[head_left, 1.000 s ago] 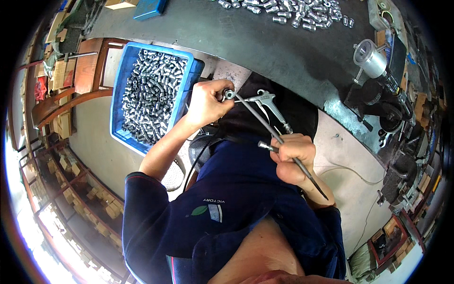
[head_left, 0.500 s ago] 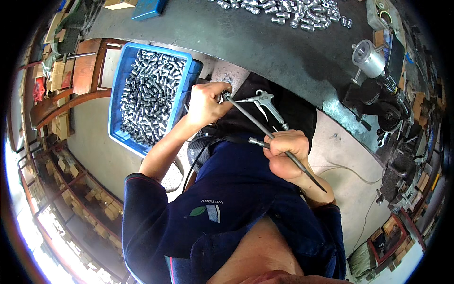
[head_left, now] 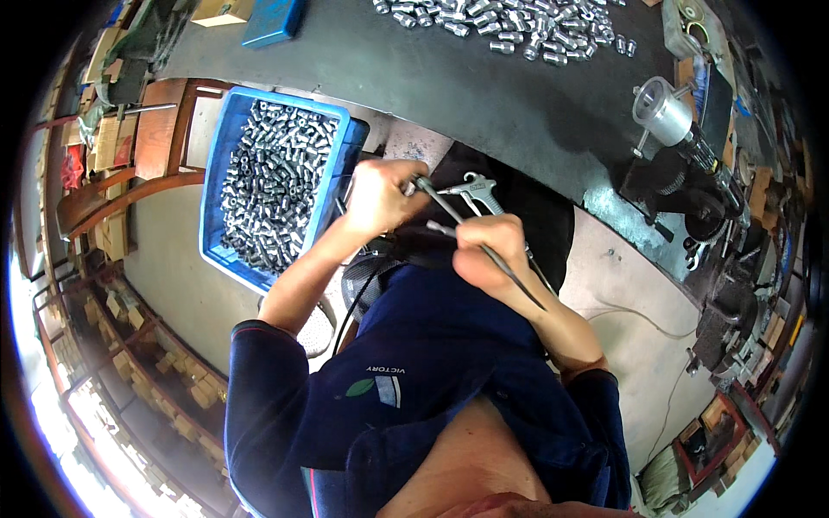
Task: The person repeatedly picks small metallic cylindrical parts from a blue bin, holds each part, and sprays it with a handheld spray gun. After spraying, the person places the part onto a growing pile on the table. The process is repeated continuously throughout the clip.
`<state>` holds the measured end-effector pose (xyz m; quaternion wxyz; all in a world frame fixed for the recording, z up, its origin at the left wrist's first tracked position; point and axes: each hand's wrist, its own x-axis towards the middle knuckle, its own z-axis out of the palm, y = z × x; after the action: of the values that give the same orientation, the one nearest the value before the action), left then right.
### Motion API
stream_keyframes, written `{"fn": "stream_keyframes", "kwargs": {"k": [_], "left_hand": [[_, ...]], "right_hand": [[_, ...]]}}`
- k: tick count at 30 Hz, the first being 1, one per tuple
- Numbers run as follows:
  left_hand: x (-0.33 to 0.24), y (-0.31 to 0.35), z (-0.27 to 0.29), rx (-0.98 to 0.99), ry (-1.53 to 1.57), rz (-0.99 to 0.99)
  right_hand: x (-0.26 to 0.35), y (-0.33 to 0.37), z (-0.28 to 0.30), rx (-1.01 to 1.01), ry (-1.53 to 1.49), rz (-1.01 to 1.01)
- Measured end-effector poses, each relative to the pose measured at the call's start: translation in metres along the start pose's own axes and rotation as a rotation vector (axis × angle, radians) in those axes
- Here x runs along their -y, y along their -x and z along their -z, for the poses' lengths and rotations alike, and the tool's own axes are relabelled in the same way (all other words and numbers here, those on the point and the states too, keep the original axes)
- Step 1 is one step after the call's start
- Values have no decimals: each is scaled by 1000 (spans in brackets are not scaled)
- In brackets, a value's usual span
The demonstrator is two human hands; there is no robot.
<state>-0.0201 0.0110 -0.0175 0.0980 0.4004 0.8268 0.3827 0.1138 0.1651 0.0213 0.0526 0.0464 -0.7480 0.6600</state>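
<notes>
My left hand (head_left: 380, 198) is closed, its fingers pinching a small metal fitting (head_left: 414, 184) beside the tub. My right hand (head_left: 490, 245), also closed, grips a long thin metal rod (head_left: 518, 283) with a tapered, pointed rear end. The rod's far end meets the fitting at my left fingertips; the exact contact is blurred. A second, shorter rod (head_left: 439, 227) sticks out of the same right fist, its other end hidden. Just beyond my right hand, a grey air blow gun (head_left: 480, 188) lies over the dark cloth on my lap.
To the left stands a blue tub (head_left: 211, 186) full of small metal fittings (head_left: 276, 181). More shiny fittings (head_left: 527, 26) are heaped on the dark workbench (head_left: 389, 78). A clamp-like fixture with a silver cylinder (head_left: 663, 112) stands at the right; a blue box (head_left: 272, 22) sits far left.
My right hand has moved left and up, closer to my left hand, bringing both rods along. My left hand has shifted slightly right and down and still pinches the fitting.
</notes>
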Motion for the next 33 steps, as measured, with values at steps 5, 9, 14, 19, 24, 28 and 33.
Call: {"fn": "stream_keyframes", "kwargs": {"k": [5,9,14,19,24,28,33], "left_hand": [[17,-8,24,-121,2,263],[0,-29,31,-130,100,246],[-6,-51,33,-158,11,76],[-20,-89,28,-205,-83,-128],[-36,-174,-4,-171,-189,-283],[-48,-228,15,-185,250,-287],[-50,-202,55,-242,446,-269]], "right_hand": [[20,25,17,-90,19,150],[21,33,15,-120,-35,91],[18,37,7,-138,-47,60],[21,39,7,-143,-67,47],[23,44,10,-196,-90,0],[23,41,0,-216,-24,-7],[10,51,1,-312,-52,25]]}}
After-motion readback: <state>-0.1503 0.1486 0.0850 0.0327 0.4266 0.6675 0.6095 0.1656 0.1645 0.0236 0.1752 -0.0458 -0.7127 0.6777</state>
